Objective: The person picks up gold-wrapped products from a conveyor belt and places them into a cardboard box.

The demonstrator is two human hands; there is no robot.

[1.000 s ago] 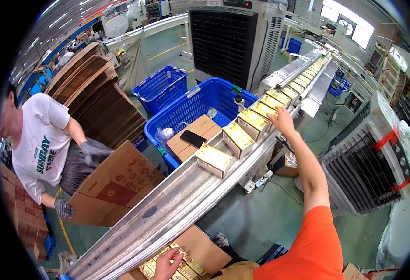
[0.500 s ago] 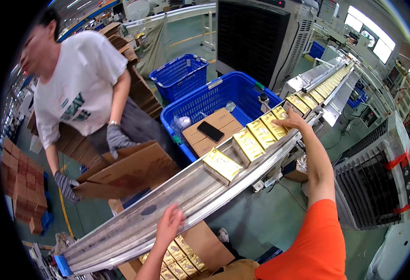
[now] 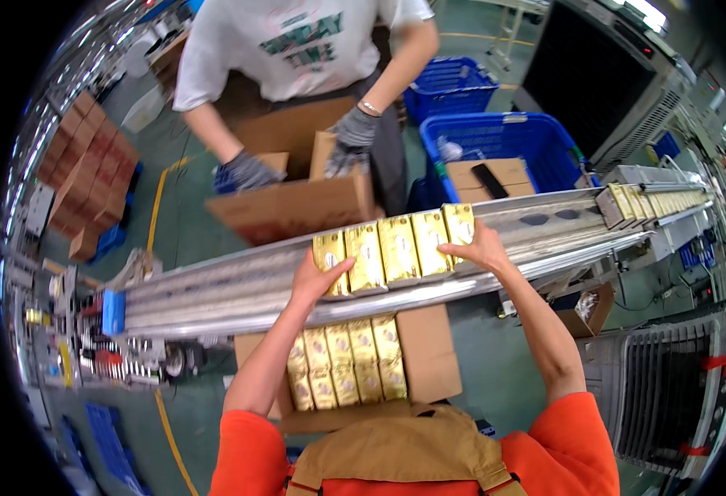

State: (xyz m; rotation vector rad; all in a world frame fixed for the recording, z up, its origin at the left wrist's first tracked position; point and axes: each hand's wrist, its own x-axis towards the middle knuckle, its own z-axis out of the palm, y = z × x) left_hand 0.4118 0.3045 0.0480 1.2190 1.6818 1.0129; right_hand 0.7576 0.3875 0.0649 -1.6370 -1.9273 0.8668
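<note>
Several gold packs (image 3: 397, 250) stand side by side in a tight row on the metal conveyor (image 3: 230, 289). My left hand (image 3: 317, 279) presses on the row's left end, its thumb lying across the front of the first pack. At the right end my right hand (image 3: 480, 248) clasps the last pack, with the thumb in front and the other fingers partly hidden behind it. The row is squeezed between both hands. Below the conveyor, close to my body, an open cardboard box (image 3: 430, 351) holds two rows of similar gold packs (image 3: 342, 364).
Across the conveyor a person with grey gloves (image 3: 354, 136) handles another open carton (image 3: 297, 207). A blue basket (image 3: 503, 128) beside them contains brown boxes and a black phone (image 3: 488, 180). More gold packs (image 3: 627, 205) queue at the conveyor's right end. A blue block (image 3: 113, 312) caps its left end.
My left hand has risen from the conveyor's near edge to the packs. The spaced packs are now pressed together between my hands. My view has turned, and the other person's hands are now at the carton's opening.
</note>
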